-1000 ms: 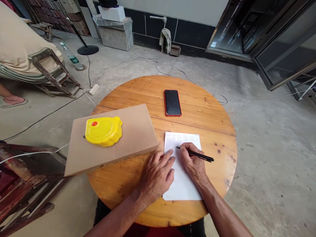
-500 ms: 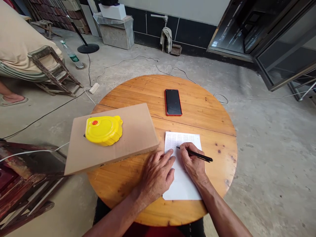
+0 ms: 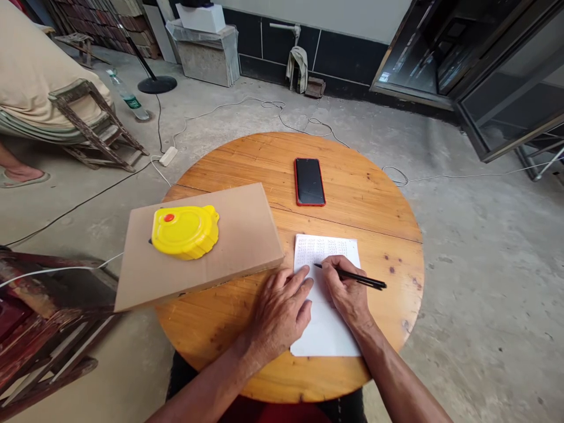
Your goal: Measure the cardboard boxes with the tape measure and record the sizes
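Observation:
A white sheet of paper (image 3: 324, 335) lies on the round wooden table (image 3: 383, 229), its upper part covered in rows of small handwriting. My right hand (image 3: 346, 291) grips a black pen (image 3: 365, 281) and rests on the sheet. The pen's tip is at the left of the writing, just below the upper rows; its back end points right. My left hand (image 3: 282, 308) lies flat with fingers stretched, partly on the table and partly over the sheet's left edge. Part of the writing is hidden behind my right hand.
Left on the table, a flat cardboard box (image 3: 238, 235) carries a yellow tape-measure-shaped case (image 3: 187, 232) with a red button. A red-cased phone (image 3: 309, 182) lies beyond the paper. Cables, a plastic bottle (image 3: 127, 96) and a small wooden stool (image 3: 99, 126) are on the floor.
The pen has tilted slightly in my right hand, its back end shifting a little to the right. My left hand stays in place.

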### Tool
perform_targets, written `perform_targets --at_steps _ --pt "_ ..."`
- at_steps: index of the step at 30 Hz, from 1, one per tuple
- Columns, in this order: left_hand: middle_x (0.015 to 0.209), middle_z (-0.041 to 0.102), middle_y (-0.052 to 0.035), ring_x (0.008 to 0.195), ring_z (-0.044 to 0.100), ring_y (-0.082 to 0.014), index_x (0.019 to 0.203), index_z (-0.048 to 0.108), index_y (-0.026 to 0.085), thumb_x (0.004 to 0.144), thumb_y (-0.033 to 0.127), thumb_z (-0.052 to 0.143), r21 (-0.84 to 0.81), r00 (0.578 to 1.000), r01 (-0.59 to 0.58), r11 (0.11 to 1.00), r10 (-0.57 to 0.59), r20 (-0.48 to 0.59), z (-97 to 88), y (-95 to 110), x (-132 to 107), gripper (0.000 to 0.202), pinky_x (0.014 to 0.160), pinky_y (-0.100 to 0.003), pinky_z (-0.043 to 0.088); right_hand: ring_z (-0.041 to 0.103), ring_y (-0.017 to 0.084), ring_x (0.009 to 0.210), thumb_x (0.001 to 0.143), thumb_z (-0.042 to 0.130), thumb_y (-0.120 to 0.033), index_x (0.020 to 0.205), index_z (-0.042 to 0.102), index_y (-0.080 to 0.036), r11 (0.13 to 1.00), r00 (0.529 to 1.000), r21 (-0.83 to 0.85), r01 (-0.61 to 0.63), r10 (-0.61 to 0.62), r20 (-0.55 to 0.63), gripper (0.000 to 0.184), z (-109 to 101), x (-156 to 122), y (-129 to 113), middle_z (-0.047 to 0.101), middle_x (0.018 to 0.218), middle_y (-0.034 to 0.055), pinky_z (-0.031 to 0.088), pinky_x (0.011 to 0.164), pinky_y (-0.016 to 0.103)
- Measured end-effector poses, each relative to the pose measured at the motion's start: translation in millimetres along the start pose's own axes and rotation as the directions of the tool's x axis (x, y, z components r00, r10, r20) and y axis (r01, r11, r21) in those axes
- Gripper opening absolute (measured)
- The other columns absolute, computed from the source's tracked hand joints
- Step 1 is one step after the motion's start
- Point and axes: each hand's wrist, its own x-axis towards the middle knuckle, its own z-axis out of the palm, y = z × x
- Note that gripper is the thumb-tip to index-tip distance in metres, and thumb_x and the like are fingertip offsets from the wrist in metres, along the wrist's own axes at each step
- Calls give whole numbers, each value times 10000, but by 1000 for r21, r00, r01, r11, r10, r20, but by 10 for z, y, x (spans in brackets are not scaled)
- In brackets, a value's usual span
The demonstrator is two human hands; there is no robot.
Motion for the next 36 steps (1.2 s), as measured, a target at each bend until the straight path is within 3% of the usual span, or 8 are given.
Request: perform_targets --at_steps 6,12,15,20,24,28,31,36 --pt "1428 545 -14 1140 479 -264 1228 596 212 865 185 580 -5 1000 12 1000 -11 23 0 -2 -1 365 976 -453 451 486 118 484 902 594 -364 809 614 -196 982 988 191 5 24 -151 193 7 38 38 538 538 -54 402 500 245" --pt "1419 551 -17 1138 473 -261 1222 597 205 861 180 582 2 1000 12 1000 -12 23 -8 9 5 362 978 -458 455 619 169 700 918 577 -337 986 652 -200 991 969 47 128 -115 -218 170 12 84 81 668 889 39 515 674 316" --pt "1407 559 -26 1148 471 -260 1221 600 211 858 181 587 2 1000 8 1000 -8 10 -4 8 -1 365 988 -455 453 648 216 938 930 505 -224 1137 624 -212 956 961 -148 252 -265 -74 240 -78 70 46 681 1076 79 518 800 345" --pt "1397 562 -28 1151 479 -259 1191 613 211 854 183 593 5 1000 4 1000 -4 -6 5 4 -24 339 999 -451 445 609 288 1107 884 406 -42 1304 568 -170 618 890 -641 455 -322 322 468 -236 59 -69 636 1268 157 459 868 400" --pt "1367 577 -39 1149 493 -252 1152 622 210 843 168 603 11 999 -4 1000 4 -35 -1 14 -39 312 1002 -442 444 527 333 1254 890 429 -27 1294 602 -186 381 818 -725 574 -312 484 467 -315 13 -55 587 1365 171 414 928 450" --pt "1351 584 -45 1153 508 -234 1133 627 216 835 174 623 33 999 -6 999 8 -49 -15 29 -48 301 998 -424 449 584 290 1190 865 416 -10 1280 615 -191 450 874 -753 480 -315 369 495 -454 -240 38 616 1340 148 442 918 427" --pt "1348 589 -44 1156 515 -238 1117 633 214 834 188 633 57 999 -5 998 8 -52 -27 48 -62 284 997 -424 448 601 290 1172 952 421 -162 1249 632 -178 523 916 -760 387 -312 252 365 -538 -550 140 631 1315 152 481 899 434" --pt "1382 569 -74 1178 519 -254 1166 619 208 849 177 613 109 999 13 994 -7 -48 -10 120 -92 318 986 -451 447 531 306 1288 973 467 -317 1257 638 -190 528 921 -765 367 -321 221 355 -516 -829 288 591 1385 142 475 984 468"
